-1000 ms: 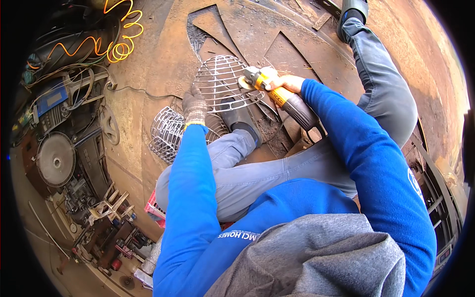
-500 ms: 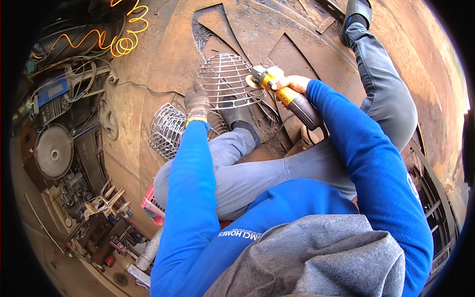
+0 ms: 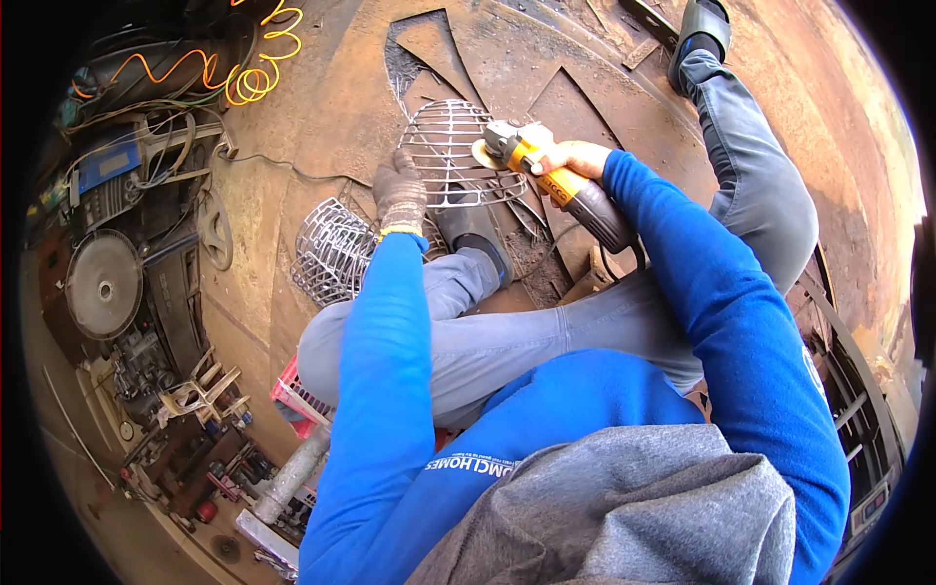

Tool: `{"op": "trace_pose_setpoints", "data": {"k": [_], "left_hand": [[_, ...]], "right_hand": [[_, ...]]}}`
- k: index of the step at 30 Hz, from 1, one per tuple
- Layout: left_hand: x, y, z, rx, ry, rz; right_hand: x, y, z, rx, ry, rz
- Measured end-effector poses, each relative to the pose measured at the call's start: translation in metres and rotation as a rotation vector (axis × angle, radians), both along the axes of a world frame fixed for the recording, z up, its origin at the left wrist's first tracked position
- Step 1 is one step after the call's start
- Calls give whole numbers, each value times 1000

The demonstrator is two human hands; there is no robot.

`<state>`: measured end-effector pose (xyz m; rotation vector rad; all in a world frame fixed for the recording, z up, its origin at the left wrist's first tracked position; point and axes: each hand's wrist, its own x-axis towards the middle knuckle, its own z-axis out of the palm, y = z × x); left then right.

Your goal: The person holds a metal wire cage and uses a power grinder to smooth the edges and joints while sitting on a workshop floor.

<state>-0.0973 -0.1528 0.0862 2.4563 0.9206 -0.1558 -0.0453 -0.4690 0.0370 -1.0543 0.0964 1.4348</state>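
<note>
My left hand (image 3: 399,193), in a grey-brown work glove with a yellow cuff, grips the left edge of a rounded metal wire grille (image 3: 448,148). My right hand (image 3: 582,159), seemingly bare, is wrapped round a yellow and dark grey angle grinder (image 3: 591,207). Its pale disc (image 3: 482,154) is at the grille's right side; whether it touches the bars cannot be told. Just left of my legs lies a stack of similar wire grilles (image 3: 333,253). My left shoe (image 3: 468,232) is partly hidden below the held grille.
Cut metal sheets (image 3: 575,122) cover the ground ahead. An orange coiled hose (image 3: 255,80) lies at the far left, with a fan (image 3: 104,284), a wheel (image 3: 214,229) and machine parts nearby. A red plastic crate (image 3: 300,395) stands beside my left leg. A cable runs behind the stack.
My left hand and the grille have shifted slightly right and up, and the grille's tilt has changed a little. The grinder head has moved slightly left, its disc now overlapping the grille's right side.
</note>
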Motion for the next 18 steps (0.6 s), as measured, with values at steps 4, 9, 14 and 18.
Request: {"op": "trace_pose_setpoints", "data": {"k": [4,9,14,18], "left_hand": [[-2,-15,11,-5,15,44],[-6,-24,8,8,-51,30],[-7,-22,-3,15,-117,40],[-6,-19,-8,-3,-94,46]], "right_hand": [[0,0,7,14,-50,-15],[4,0,10,3,-109,-66],[10,-2,17,5,-76,-116],[11,-1,25,-14,-127,-116]]}}
